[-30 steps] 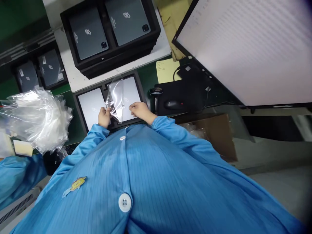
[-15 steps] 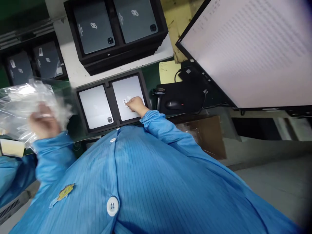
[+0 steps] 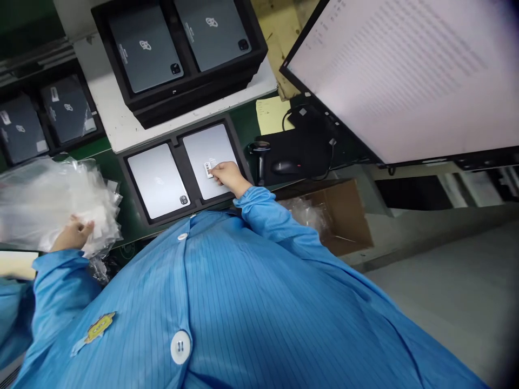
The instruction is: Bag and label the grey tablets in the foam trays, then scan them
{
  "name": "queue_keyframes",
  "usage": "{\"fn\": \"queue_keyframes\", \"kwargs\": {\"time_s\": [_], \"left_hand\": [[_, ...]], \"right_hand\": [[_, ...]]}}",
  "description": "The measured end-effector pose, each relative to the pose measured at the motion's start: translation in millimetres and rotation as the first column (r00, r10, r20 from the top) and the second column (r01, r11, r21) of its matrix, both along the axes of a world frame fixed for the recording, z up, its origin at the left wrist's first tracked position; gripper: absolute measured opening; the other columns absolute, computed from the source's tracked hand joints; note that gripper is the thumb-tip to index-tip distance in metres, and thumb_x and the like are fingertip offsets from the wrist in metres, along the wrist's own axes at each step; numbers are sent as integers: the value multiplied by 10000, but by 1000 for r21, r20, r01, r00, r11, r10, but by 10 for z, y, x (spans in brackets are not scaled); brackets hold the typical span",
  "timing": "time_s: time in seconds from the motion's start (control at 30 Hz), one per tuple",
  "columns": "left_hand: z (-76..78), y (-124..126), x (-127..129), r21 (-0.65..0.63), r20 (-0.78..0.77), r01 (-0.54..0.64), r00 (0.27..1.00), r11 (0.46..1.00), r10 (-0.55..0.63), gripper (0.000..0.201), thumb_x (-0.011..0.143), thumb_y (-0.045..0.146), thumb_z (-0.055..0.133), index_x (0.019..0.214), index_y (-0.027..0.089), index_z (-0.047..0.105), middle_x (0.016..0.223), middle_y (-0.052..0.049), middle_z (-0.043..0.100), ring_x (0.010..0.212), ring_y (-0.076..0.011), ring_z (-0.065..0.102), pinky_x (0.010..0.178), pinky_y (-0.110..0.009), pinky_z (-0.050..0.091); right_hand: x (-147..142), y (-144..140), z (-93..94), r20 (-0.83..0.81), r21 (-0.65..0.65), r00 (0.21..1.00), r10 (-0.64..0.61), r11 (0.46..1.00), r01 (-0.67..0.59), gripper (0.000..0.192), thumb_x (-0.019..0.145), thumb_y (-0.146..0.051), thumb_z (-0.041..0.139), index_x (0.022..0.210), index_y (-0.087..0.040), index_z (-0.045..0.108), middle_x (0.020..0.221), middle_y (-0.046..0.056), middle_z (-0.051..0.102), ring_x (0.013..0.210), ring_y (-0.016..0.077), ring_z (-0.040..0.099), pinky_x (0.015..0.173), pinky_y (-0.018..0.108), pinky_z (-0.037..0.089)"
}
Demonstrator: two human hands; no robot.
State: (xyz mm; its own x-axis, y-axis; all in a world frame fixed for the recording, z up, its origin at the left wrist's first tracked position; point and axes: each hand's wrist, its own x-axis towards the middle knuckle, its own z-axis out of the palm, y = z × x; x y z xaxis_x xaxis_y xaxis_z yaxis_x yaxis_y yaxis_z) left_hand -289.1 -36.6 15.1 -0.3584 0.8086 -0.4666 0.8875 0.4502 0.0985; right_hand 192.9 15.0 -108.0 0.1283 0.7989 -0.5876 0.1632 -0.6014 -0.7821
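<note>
Matt silver tablets [image 3: 158, 181], glossy crinkled plastic bags [image 3: 44, 200] (clear film).

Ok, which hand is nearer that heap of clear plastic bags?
Left. The left hand rests on the heap of clear plastic bags; the right hand is apart, on the silver tablet.

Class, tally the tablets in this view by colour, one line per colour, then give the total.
Silver tablets: 2, one beside the one under the right hand, which presses on a small label.
Dark grey tablets: 4, two in the top tray and two at far left.
Total: 6
</note>
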Motion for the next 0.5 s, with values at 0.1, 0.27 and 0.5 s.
{"fn": "queue_keyframes", "kwargs": {"time_s": [0.1, 0.27, 0.5], "left_hand": [[25, 96, 393, 131, -266, -9, 963, 991, 44, 517, 821, 723, 396, 641, 244, 470, 685, -116, 589, 933, -453, 659, 906, -681, 523], [-312, 437, 1958, 469, 95, 536, 760, 702, -643, 443, 941, 534, 479, 1081, 179, 704, 1140, -158, 730, 1090, -348, 670, 1002, -531, 553], [-1154, 891, 3823, 294, 141, 944, 111, 148, -984, 444, 1030, 320, 499, 1423, 143, 605, 1548, -170, 533, 1516, -347, 380, 1258, -632, 288]], "right_hand": [[150, -183, 91, -26, 49, 998, -62, 997, 64, 276, 840, -222, 786, 637, -171, 605, 522, -27, 588, 408, 72, 468, 427, 187, 387], [590, -492, 213, -14, 118, 991, -130, 984, 131, 335, 807, -334, 783, 589, -190, 573, 498, -36, 555, 416, 78, 460, 433, 197, 364], [1073, -779, 294, 10, 125, 986, -168, 978, 166, 387, 736, -484, 834, 618, -197, 602, 512, -14, 586, 415, 101, 490, 426, 222, 369]]}}
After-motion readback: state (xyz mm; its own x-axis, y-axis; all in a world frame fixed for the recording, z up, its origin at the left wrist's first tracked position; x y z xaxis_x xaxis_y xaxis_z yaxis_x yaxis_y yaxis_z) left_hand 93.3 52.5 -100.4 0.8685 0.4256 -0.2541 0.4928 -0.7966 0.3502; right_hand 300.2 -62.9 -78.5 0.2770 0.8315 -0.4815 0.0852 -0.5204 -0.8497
